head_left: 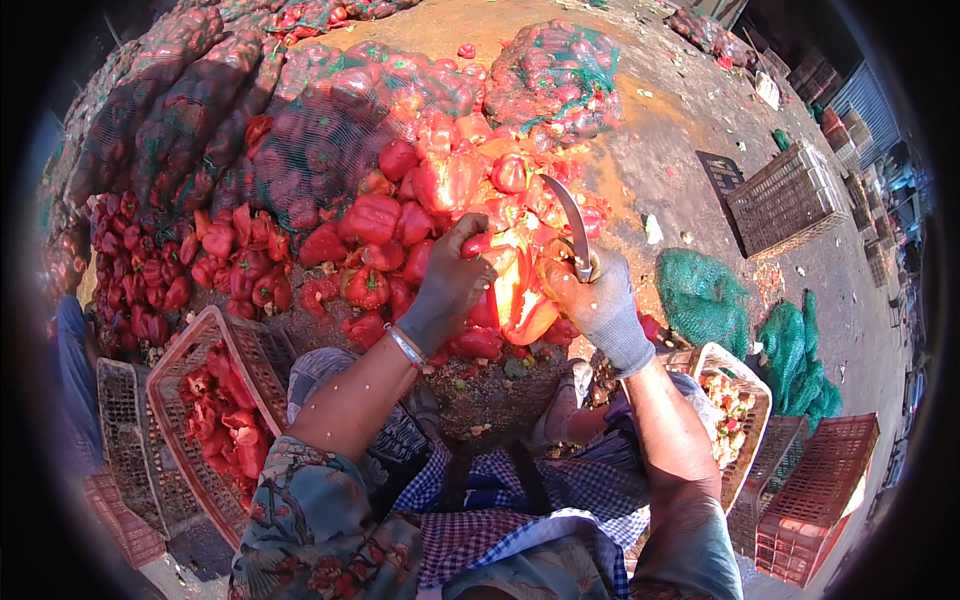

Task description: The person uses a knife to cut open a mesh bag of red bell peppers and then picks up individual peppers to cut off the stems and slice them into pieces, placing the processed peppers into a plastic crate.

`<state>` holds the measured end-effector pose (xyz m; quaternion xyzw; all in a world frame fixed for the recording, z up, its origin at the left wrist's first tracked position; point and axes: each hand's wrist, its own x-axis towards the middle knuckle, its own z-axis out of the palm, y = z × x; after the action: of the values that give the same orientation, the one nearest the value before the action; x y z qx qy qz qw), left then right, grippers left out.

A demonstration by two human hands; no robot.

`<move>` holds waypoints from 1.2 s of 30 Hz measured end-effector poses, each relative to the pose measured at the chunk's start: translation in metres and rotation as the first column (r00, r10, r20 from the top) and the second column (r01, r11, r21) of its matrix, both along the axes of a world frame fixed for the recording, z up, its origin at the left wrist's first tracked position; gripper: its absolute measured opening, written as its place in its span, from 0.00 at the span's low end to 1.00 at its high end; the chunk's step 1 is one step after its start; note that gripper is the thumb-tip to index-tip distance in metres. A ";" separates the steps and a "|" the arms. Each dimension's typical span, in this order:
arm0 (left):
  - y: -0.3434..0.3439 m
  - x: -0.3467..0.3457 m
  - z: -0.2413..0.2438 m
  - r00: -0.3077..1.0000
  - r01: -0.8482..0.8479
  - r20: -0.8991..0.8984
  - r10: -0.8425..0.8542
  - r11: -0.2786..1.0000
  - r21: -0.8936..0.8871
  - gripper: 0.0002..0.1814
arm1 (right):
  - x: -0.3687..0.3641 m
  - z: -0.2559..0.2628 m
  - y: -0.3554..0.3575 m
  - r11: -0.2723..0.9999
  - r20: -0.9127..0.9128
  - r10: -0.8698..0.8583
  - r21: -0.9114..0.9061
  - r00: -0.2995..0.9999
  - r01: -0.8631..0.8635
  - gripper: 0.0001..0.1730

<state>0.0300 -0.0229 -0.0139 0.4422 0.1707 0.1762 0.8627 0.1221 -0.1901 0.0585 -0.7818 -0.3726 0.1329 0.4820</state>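
In grey work gloves, both my hands are over a heap of red bell peppers [375,217]. My left hand [454,289] grips the near side of a split bell pepper [514,289], whose pale inner walls face up in bright sun. My right hand [592,300] is closed around the handle of a knife with a curved blade [571,210]. The blade points up and away from me, with its tip over the heap. My right fingers are against the right side of the split pepper; glare hides exactly where they touch.
Green mesh sacks of peppers [322,142] lie beyond the heap. At my left stands a plastic crate [157,390] holding cut peppers; at my right another crate [761,405] holds pale cores. Green netting [701,296] and a crate on its side [784,199] lie farther right.
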 end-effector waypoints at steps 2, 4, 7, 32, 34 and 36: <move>0.002 0.006 0.002 0.993 -0.086 -0.085 0.086 0.996 0.006 0.22 | -0.003 -0.004 0.000 0.998 0.131 -0.010 0.068 0.991 0.001 0.08; 0.010 0.014 -0.001 0.968 -0.240 -0.088 0.235 0.969 -0.053 0.18 | -0.013 -0.003 0.007 0.994 0.179 -0.059 0.104 0.982 0.041 0.08; 0.039 0.006 -0.007 0.884 -0.462 -0.048 0.464 0.856 -0.232 0.18 | -0.016 -0.009 0.015 0.934 0.055 -0.150 0.335 0.987 0.124 0.09; 0.051 -0.028 0.025 0.951 -0.187 0.242 0.194 0.981 -0.052 0.13 | -0.028 -0.007 0.129 0.971 -0.027 0.161 0.182 0.987 -0.153 0.23; 0.042 -0.028 0.016 0.945 -0.105 0.303 0.124 0.991 -0.078 0.13 | -0.025 -0.025 0.124 0.980 0.086 0.167 0.093 0.982 -0.175 0.23; 0.031 -0.021 0.005 0.963 -0.093 0.262 0.067 0.992 0.087 0.12 | -0.025 -0.035 0.120 0.980 0.158 0.182 0.050 0.971 -0.191 0.24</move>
<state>0.0095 0.0076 -0.0091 0.4501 0.0655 0.2752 0.8470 0.0971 -0.0701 0.0237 -0.7350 -0.4844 0.1051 0.4626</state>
